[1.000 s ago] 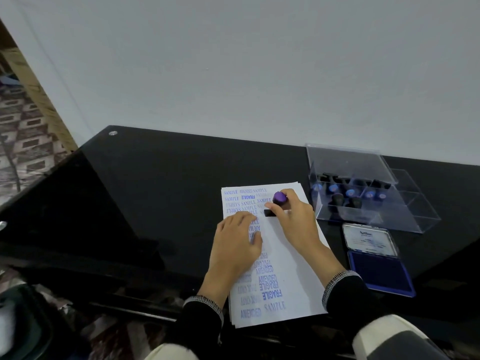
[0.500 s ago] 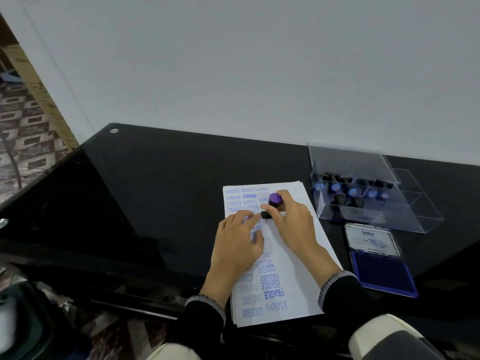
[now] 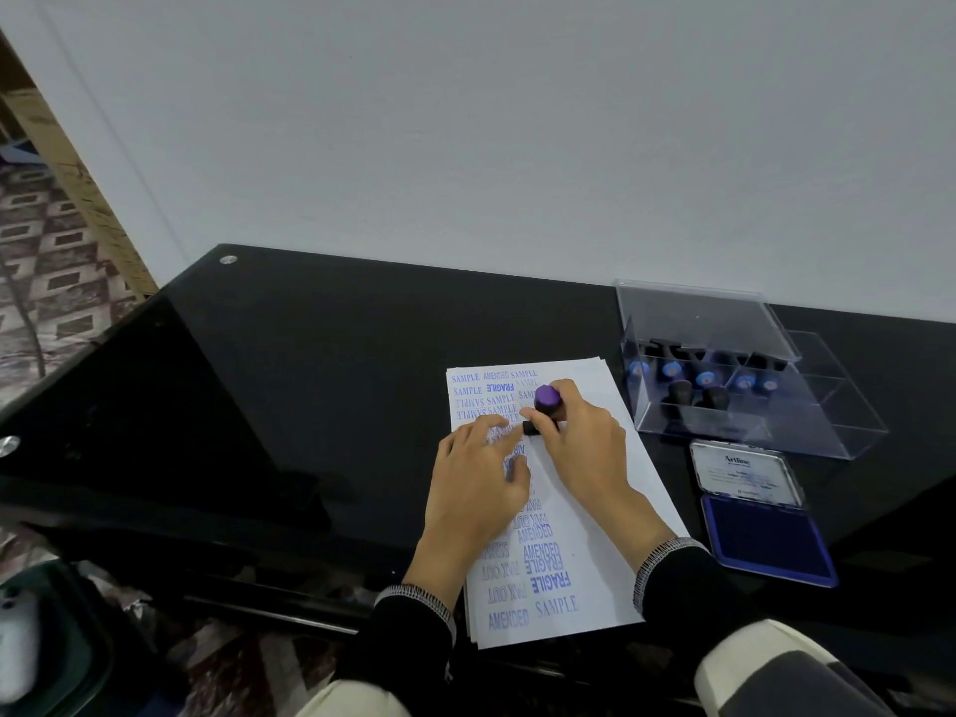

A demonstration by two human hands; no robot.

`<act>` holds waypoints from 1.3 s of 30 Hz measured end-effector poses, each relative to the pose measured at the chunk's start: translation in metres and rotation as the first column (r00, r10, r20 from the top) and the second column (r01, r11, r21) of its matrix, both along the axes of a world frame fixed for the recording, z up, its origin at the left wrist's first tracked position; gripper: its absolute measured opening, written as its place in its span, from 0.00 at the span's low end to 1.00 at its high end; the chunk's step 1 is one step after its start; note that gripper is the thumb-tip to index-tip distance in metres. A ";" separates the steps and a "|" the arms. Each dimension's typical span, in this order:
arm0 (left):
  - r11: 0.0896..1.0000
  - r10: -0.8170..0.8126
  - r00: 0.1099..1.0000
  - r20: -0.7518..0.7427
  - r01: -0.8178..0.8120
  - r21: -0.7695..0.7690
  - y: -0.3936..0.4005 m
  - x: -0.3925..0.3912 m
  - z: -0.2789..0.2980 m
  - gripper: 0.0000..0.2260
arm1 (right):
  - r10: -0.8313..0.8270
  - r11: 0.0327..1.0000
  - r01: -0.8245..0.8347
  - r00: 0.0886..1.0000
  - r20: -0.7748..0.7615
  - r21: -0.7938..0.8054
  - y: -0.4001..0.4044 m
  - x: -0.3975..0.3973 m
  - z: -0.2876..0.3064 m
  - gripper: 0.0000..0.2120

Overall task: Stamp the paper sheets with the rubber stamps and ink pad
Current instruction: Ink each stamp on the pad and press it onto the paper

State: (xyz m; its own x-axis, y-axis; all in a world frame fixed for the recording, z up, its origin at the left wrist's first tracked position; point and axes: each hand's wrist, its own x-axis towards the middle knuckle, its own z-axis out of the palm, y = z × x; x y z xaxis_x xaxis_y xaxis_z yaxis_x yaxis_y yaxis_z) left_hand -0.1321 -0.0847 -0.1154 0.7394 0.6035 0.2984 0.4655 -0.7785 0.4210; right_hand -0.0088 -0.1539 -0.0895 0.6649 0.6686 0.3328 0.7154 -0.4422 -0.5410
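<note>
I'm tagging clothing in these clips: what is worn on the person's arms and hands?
Both hands, left hand and right hand, are bare, with no gloves visible. Each arm wears a black sleeve: left sleeve, right sleeve. Each ends in a cuff edged with white stitching.

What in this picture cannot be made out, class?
- Head view: the stamp face, pressed down under the right hand.
- Prints beneath the left hand on the paper sheets.
- Ink pad lid text: too small.
</note>
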 end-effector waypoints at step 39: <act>0.950 0.280 0.958 -0.066 -0.286 -0.121 -0.006 0.001 0.004 0.25 | -0.001 0.998 -0.002 0.999 0.046 0.063 0.000 -0.002 -0.009 0.13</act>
